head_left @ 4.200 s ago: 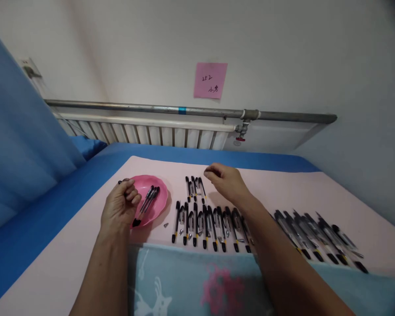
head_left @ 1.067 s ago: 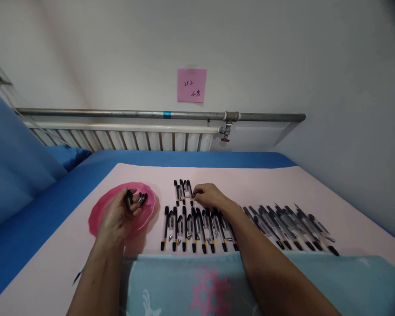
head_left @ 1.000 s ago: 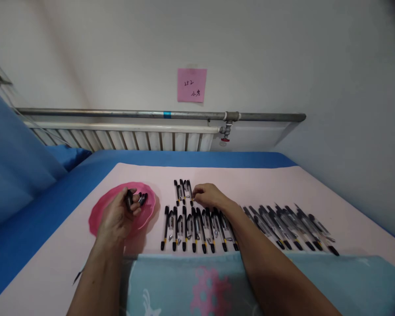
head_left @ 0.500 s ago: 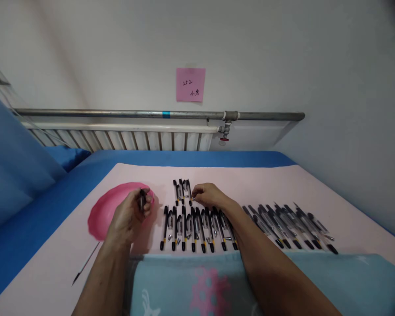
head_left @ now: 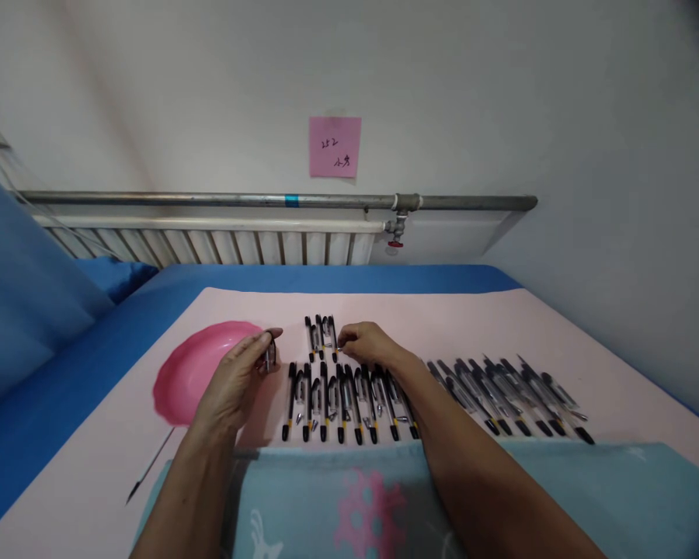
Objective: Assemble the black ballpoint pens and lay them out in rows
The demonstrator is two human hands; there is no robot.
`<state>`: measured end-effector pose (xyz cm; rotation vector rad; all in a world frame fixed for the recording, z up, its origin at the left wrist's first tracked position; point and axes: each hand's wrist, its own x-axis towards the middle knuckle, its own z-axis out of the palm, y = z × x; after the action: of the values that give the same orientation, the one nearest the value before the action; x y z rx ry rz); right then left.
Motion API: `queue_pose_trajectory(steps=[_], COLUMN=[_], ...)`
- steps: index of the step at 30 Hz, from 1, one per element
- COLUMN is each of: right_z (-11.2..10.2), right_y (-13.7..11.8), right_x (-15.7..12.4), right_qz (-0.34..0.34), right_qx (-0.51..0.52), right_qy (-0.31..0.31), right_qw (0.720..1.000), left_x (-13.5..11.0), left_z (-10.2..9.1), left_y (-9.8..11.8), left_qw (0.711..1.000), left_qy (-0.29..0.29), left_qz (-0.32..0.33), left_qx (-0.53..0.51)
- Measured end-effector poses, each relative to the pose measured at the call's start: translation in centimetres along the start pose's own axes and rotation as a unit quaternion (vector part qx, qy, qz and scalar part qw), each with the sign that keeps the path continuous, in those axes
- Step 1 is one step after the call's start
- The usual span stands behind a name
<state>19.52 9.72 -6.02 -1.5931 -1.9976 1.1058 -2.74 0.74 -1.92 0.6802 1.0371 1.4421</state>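
Observation:
My left hand (head_left: 241, 380) pinches a clear pen cap with a black clip (head_left: 270, 354), held up beside the rim of the pink dish (head_left: 172, 380). My right hand (head_left: 368, 343) is closed at the right side of a small far group of pens (head_left: 320, 338). A small silvery pen tip (head_left: 340, 348) shows at its fingertips. Nearer to me lies a row of black pen barrels (head_left: 324, 404) with yellow bands, clear caps and loose metal tips among them. My right forearm hides part of that row.
Another row of pens (head_left: 506, 392) with caps lies slanted on the right. A single pen refill (head_left: 150, 466) rests left of my left forearm. A pale blue patterned cloth (head_left: 303, 497) covers the near edge. Behind the pink table cover stand a radiator (head_left: 256, 247) and a pipe (head_left: 210, 199).
My left hand has moved right, away from the dish, and turned so the pen cap shows more plainly. My right hand stays nearly in place by the far pens.

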Motion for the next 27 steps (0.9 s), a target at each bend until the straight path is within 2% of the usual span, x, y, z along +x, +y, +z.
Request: queue_pose_trajectory(steps=[5, 9, 13, 15, 18, 20, 27], right_z=[0.0, -0.2, -1.0, -1.5, -1.6, -1.3, -0.3], right_y=[0.0, -0.1, -1.8, -3.4, -6.1, -7.4, -8.2], right_x=[-0.1, 0.0, -0.5, -1.4, -3.1, -4.0, -4.8], right_qz=[-0.001, -0.010, -0.026, -0.062, -0.160, -0.203, -0.207], right_qx=[0.007, 0.010, 0.017, 0.039, 0.071, 0.060, 0.021], right_qy=[0.006, 0.038, 0.081, 0.067, -0.012, -0.042, -0.048], right_qw=[1.000, 0.999, 0.996, 0.995, 0.985, 0.976, 0.977], left_x=[-0.1, -0.3, -0.5, -0.6, -0.8, -0.9, -1.2], left_z=[0.3, 0.8, 1.1, 1.2, 1.6, 1.8, 2.6], left_y=[-0.2, -0.3, -0.3, -0.3, -0.6, -0.8, -1.4], left_qw=[1.000, 0.999, 0.998, 0.998, 0.998, 0.997, 0.998], left_qy=[-0.010, -0.024, -0.025, -0.027, -0.040, -0.052, -0.038], left_qz=[-0.014, -0.035, -0.048, -0.047, -0.046, -0.045, -0.011], left_qx=[0.013, 0.013, 0.028, 0.032, 0.034, 0.033, 0.041])
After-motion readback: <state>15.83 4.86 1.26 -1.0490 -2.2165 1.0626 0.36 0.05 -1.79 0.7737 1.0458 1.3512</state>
